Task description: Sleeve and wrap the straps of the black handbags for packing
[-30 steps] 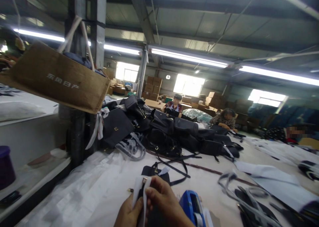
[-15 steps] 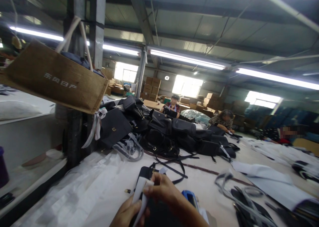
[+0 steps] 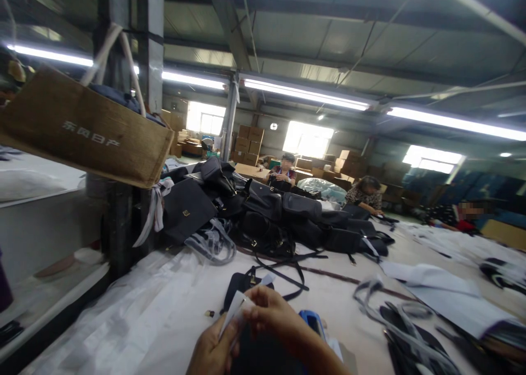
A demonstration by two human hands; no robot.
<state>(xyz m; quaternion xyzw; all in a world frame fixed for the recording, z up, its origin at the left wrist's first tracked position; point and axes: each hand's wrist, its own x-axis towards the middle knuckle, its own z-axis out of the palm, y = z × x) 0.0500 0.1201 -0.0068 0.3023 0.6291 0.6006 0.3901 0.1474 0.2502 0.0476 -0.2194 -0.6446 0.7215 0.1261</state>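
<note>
Low in the middle, my left hand (image 3: pixel 213 346) is closed around the lower part of a white paper-like strip (image 3: pixel 233 311). My right hand (image 3: pixel 274 313) pinches the strip's upper right edge, its fingertips close to the left thumb. A thin dark line shows along the strip's top; what it is I cannot make out. Below both hands lies a dark flat piece (image 3: pixel 263 353), partly hidden by the right forearm. Just beyond the hands rests a small black bag (image 3: pixel 236 288) with a strap (image 3: pixel 290 279) and a gold-coloured fitting.
A blue device (image 3: pixel 311 321) lies right of my forearm. Black bags (image 3: pixel 263 202) are heaped across the table. Clear plastic sheeting (image 3: pixel 123 304) covers the left side; grey straps (image 3: pixel 405 331) lie at right. A brown tote (image 3: pixel 90 128) hangs on a post. Co-workers (image 3: pixel 365 194) sit beyond.
The view has shifted slightly. My right hand has moved a little over the strip, covering more of its upper end. Both hands still hold the strip.
</note>
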